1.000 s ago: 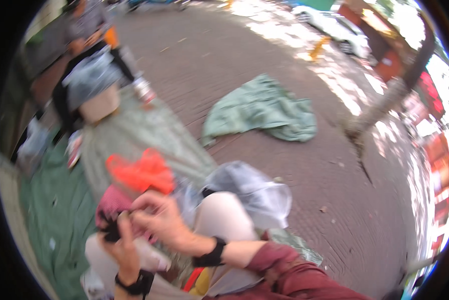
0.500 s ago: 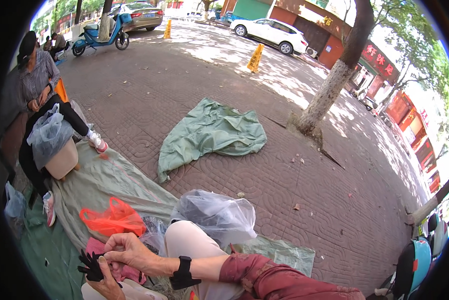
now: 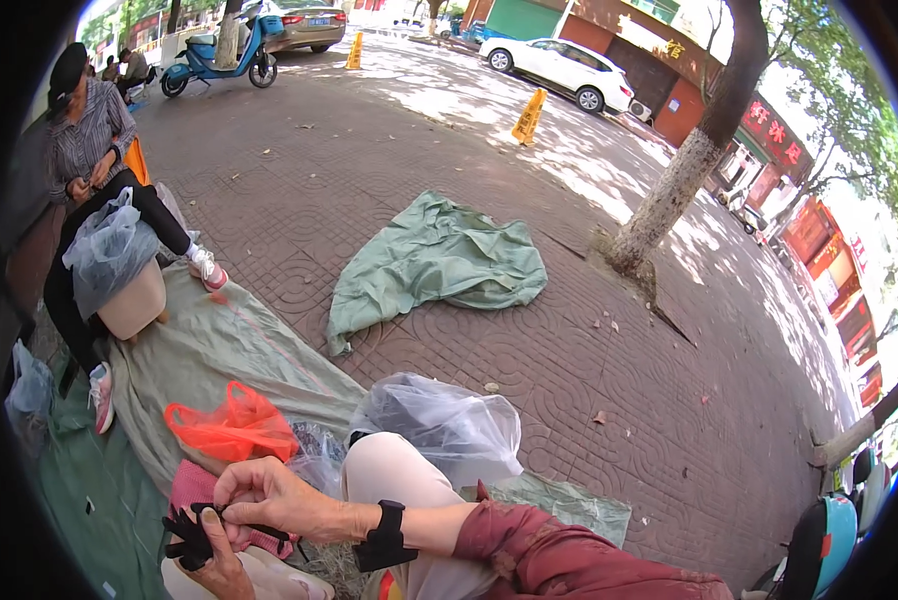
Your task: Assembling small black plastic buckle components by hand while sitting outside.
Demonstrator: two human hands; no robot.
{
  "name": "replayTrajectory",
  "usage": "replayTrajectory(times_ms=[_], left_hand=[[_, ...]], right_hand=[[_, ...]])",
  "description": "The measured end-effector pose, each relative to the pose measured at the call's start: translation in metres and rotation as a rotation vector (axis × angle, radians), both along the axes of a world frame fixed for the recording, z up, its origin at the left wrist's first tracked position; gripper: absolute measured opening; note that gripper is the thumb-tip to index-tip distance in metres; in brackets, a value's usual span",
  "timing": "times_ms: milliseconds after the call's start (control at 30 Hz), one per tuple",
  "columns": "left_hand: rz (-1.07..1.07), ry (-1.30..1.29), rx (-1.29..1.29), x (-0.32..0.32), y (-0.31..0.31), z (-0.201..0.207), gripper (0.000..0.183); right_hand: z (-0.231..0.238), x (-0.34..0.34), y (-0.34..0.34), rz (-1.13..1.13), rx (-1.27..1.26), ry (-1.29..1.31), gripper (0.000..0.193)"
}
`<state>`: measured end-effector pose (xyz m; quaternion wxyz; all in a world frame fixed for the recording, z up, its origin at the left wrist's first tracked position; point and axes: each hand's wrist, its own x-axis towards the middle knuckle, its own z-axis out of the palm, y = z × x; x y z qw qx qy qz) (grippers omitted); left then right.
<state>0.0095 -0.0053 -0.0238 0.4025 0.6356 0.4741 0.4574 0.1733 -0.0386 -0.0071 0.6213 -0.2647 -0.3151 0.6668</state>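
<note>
black strip (image 3: 266, 528) | newly visible | sticking out beneath right fingers (image 3: 241, 512)

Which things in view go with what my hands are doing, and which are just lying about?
In hand:
- black strips, held in the left hand, with the right hand pinching at them

Apparently just lying about:
- pink cloth, close by the hands
- red plastic bag
- clear plastic bag
- crumpled green sheet
</note>
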Motion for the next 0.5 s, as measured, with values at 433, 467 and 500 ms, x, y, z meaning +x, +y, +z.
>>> replayTrajectory(times_ms=[433, 467, 500], left_hand=[[-0.069, -0.262, -0.029, 0.007, 0.0, 0.0, 0.011], [-0.066, -0.281, -0.038, 0.008, -0.001, 0.0, 0.012], [-0.051, -0.282, -0.032, 0.01, -0.002, 0.002, 0.012]], right_hand=[[-0.017, -0.011, 0.006, -0.14, 0.103, -0.125, 0.006], [-0.016, -0.01, 0.006, -0.169, 0.131, -0.115, 0.007], [-0.016, -0.01, 0.006, -0.197, 0.157, -0.104, 0.007]])
